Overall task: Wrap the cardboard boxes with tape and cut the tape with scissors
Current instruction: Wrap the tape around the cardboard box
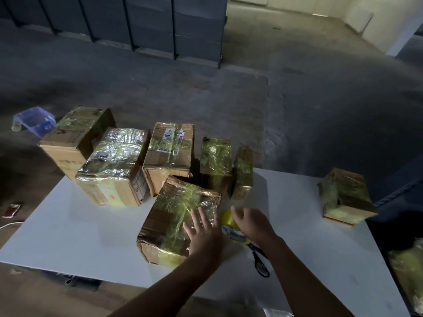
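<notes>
A cardboard box [174, 216] wrapped in yellowish clear tape lies on the white table [80, 225] in front of me. My left hand [201, 234] rests flat on its right top side, fingers spread. My right hand [249, 221] reaches over a yellow tape roll [231, 229] that stands just right of the box; whether its fingers grip the roll is unclear. Black-handled scissors [259, 259] lie on the table under my right wrist, their blades hidden.
Several more taped boxes [114, 165] crowd the table's far edge, and one taped box [345, 197] sits alone at the far right. A blue plastic bin [34, 122] lies on the concrete floor to the left. Another wrapped item [409, 268] is at the right edge.
</notes>
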The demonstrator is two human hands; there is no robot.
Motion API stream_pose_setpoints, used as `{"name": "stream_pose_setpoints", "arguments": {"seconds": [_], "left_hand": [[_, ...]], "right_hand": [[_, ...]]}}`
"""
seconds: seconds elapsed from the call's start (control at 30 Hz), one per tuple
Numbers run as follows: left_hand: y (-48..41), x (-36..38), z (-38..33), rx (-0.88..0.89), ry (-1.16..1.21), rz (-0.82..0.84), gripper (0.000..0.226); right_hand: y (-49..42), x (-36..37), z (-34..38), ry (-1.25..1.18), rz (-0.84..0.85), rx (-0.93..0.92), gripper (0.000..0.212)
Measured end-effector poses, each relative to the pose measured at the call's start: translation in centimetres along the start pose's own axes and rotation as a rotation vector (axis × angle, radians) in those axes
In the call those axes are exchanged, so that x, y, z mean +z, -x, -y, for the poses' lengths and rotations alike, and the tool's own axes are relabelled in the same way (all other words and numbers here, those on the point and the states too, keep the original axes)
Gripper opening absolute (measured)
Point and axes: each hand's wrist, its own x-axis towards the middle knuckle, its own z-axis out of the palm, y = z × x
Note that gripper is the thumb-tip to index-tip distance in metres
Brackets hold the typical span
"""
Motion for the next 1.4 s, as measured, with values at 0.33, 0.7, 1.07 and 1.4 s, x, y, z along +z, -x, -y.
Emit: {"name": "stream_pose_setpoints", "arguments": {"seconds": [0.33, 0.7, 1.07, 1.4], "left_hand": [[1.5, -2.6, 1.9, 0.119, 0.306, -0.09, 0.088], [2.0, -6.8, 4.9, 0.162, 0.854, -0.157, 0.078], [2.6, -5.9, 8.0, 0.197, 0.726, -0.24, 0.059], [3.5, -5.0, 7.9, 0.157, 0.909, -0.311, 0.06]], "right_hand": [[-0.5, -2.5, 2.2, -0.079, 0.032, -0.061, 0.048], [-1.3, -8.7, 6.8, -0.324, 0.03, -0.325, 0.037], [-0.2, -6.2, 8.1, -0.464, -0.006, -0.223, 0.07], [0.6, -5.8, 4.5, -0.339, 0.023, -0.272, 0.038]]}}
